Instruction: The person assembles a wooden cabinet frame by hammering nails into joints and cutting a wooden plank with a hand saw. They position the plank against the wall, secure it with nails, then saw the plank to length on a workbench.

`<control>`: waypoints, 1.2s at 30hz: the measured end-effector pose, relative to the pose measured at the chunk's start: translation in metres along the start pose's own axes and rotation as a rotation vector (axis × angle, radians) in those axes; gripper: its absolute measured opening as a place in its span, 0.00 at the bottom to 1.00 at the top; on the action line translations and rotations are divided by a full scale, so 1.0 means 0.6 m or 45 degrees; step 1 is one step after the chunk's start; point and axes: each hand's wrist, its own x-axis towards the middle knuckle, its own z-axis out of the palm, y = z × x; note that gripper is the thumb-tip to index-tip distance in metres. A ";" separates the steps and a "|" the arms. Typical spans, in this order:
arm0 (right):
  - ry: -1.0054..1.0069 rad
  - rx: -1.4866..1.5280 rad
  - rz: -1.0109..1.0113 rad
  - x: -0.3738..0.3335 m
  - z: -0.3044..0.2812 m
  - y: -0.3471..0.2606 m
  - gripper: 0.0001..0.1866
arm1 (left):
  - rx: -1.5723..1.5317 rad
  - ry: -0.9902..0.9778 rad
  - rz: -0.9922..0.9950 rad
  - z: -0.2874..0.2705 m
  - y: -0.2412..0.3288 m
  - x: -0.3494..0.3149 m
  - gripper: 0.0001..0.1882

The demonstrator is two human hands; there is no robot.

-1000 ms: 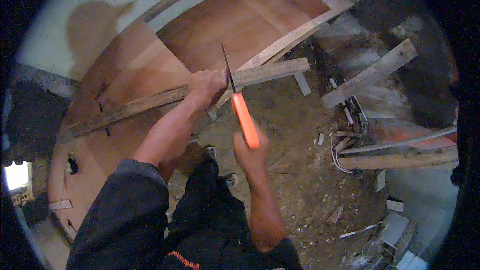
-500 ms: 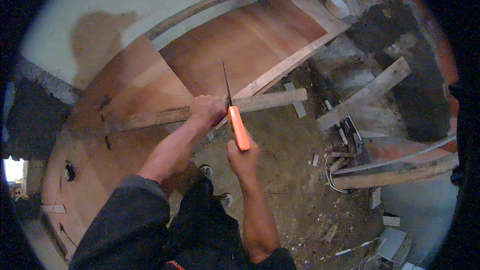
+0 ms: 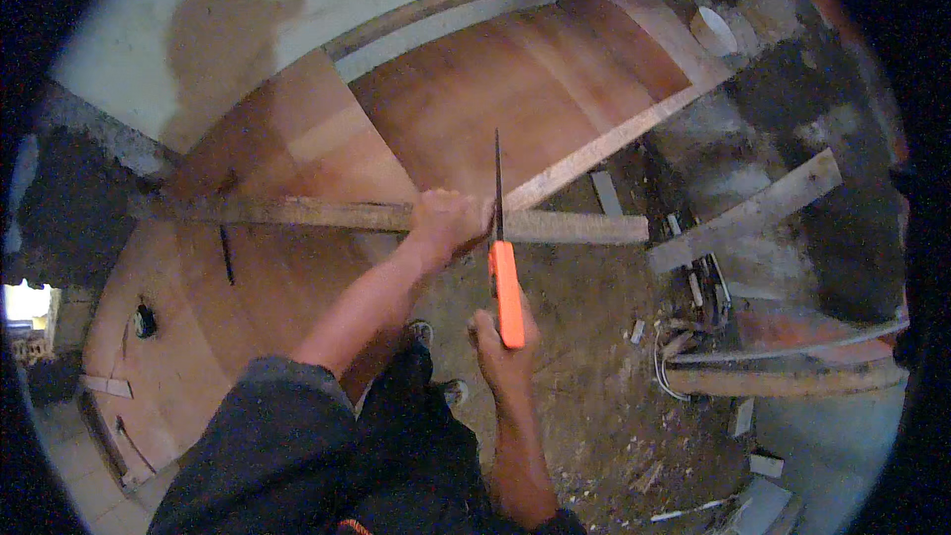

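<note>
A handsaw [image 3: 507,287] with a bright orange handle is in my right hand [image 3: 505,362], its fingers closed around the grip. The thin dark blade points away from me and crosses a long wooden beam [image 3: 317,214]. My left hand [image 3: 446,218] is closed over the beam, just left of the blade. To the right of the saw, the beam's end [image 3: 589,228] sticks out over the floor. Under the beam's left part lies a reddish-brown wooden panel [image 3: 287,307]. Whether the blade has cut into the wood cannot be made out.
A shallow framed wooden box section [image 3: 466,79] stretches beyond the beam. On the right are a loose plank [image 3: 753,210], several thin tools and coiled cable [image 3: 666,362]. Wood scraps litter the dirty floor [image 3: 594,406]. A small dark round object [image 3: 145,320] rests on the panel.
My right hand has drawn the saw back toward me a little. The beam's left part has swung away from me, uncovering more of a dark thin object on the panel. The whole view has shifted.
</note>
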 end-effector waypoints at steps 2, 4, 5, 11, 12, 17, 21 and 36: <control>-0.035 -0.026 0.167 -0.013 -0.007 -0.005 0.21 | -0.025 -0.038 -0.007 -0.013 0.010 0.003 0.32; -0.114 -0.166 0.456 -0.056 -0.036 -0.028 0.23 | -0.069 -0.074 -0.042 -0.025 0.012 -0.001 0.33; -0.060 -0.287 0.133 -0.097 -0.053 -0.048 0.23 | -0.004 -0.160 -0.098 -0.028 0.014 0.000 0.33; -0.095 -0.455 0.113 -0.234 -0.121 -0.101 0.27 | 0.000 -0.202 -0.049 -0.010 0.002 0.007 0.25; -0.045 -0.467 -0.001 -0.208 -0.104 -0.092 0.27 | 0.028 -0.218 -0.001 -0.007 0.000 0.009 0.26; 0.043 -0.076 0.221 0.007 0.011 -0.008 0.23 | 0.192 -0.248 0.060 -0.005 0.000 -0.001 0.20; 0.066 -0.317 -0.036 -0.132 -0.045 -0.018 0.29 | 0.135 -0.234 -0.016 -0.009 -0.004 -0.003 0.25; 0.041 -0.155 0.257 -0.166 -0.056 -0.074 0.26 | 0.147 -0.181 0.008 -0.010 -0.012 0.000 0.29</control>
